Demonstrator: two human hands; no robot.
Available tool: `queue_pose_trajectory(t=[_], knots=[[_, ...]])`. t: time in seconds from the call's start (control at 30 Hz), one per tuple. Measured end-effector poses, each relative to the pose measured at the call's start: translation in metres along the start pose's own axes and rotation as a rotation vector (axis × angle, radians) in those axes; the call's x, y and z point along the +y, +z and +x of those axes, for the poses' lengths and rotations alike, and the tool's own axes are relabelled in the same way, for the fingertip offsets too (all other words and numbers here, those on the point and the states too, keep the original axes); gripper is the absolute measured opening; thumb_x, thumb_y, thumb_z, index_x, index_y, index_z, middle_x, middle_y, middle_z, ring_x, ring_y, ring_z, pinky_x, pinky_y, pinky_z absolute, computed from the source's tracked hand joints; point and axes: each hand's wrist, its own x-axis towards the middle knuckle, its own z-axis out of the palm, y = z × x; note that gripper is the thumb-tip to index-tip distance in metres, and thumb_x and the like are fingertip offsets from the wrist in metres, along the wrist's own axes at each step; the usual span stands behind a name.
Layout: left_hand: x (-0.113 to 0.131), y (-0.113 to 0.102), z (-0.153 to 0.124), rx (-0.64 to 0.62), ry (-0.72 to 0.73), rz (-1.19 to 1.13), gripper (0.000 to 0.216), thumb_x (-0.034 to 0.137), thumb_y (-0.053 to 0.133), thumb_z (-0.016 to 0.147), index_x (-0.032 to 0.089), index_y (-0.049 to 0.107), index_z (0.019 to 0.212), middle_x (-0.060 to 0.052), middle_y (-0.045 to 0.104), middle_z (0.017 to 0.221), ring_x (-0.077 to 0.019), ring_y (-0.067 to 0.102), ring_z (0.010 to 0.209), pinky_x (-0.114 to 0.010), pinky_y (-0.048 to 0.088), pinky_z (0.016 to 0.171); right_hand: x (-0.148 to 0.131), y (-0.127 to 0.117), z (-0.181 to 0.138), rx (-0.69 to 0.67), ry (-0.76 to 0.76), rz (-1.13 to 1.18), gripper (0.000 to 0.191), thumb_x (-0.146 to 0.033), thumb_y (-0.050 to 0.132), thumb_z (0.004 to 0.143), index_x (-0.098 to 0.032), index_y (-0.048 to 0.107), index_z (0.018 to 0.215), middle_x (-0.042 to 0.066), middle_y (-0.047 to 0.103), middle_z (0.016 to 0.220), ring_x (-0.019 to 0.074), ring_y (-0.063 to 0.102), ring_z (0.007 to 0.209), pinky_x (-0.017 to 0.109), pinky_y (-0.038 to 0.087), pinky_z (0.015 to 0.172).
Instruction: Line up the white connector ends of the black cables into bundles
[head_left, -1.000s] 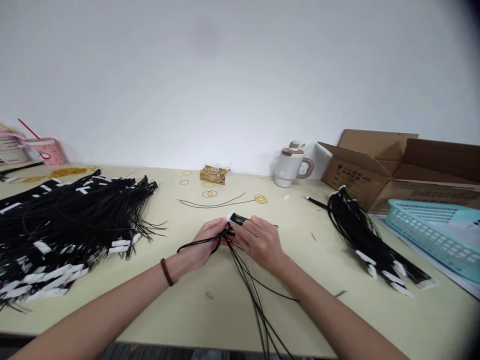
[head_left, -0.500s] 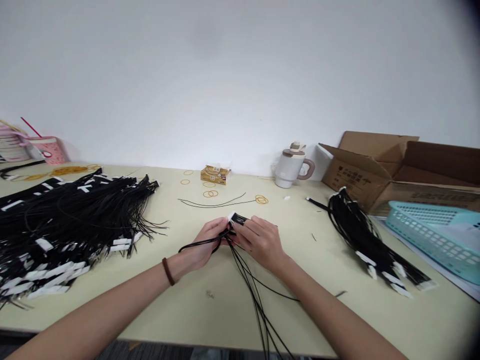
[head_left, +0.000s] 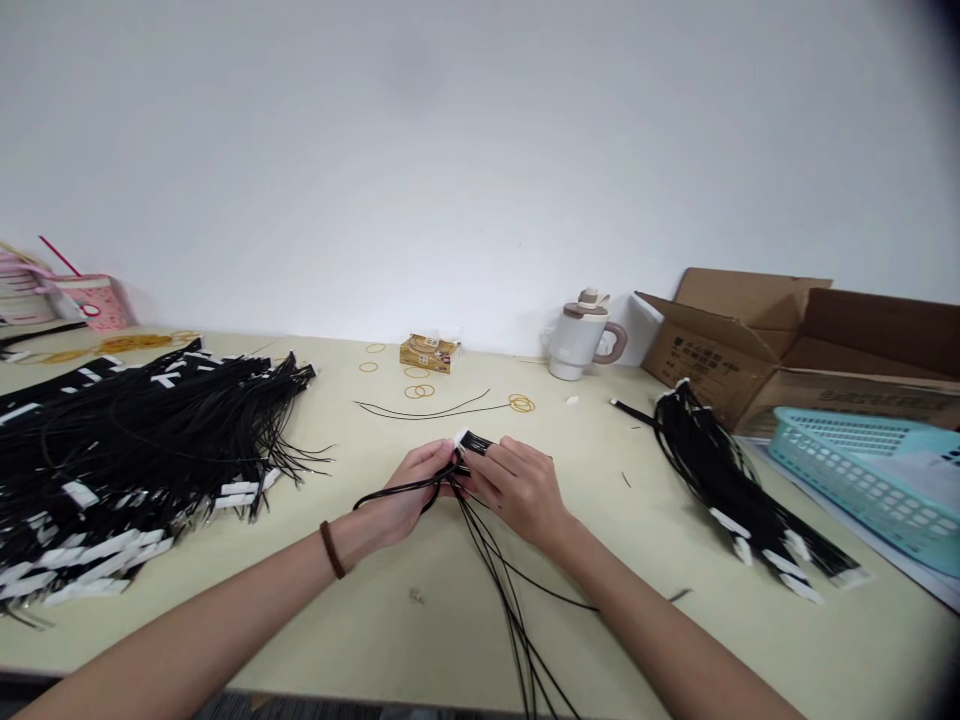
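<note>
Pale table (head_left: pixel 360 620): beneath both my hands.
Black wire bundle (head_left: pixel 475 443): between my hands, its flat stretch running rightward from my left fingertips under my right fingers — loose strands trail back toward me.
My right hand (head_left: pixel 527 490): fingers curled closed over that flat stretch.
My left hand (head_left: pixel 406 508): thumb and fingers pinched narrow on the bundle.
White connector (head_left: pixel 460 437): at my left fingertips — nearer that hand.

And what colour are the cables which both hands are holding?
The cables are black, seen best in the head view.
</note>
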Motion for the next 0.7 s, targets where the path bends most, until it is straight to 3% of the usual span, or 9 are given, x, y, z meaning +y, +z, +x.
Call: queue_pose_trajectory(t=[0.7], knots=[[0.0028,0.0037,-0.001,0.017,-0.01,0.014,0.026,0.039,0.054,0.077,0.014,0.06,0.079,-0.005,0.06,0.072,-0.0156,0.053,0.068,-0.028,0.042,0.064,0.001,0.0022,-0.0016,0.0,0.006,0.005,0.011,-0.016,0.05,0.083,-0.017,0.06,0.08,-0.002,0.048,0.057,0.0112,0.038,0.057,0.025,0.029,0.053]])
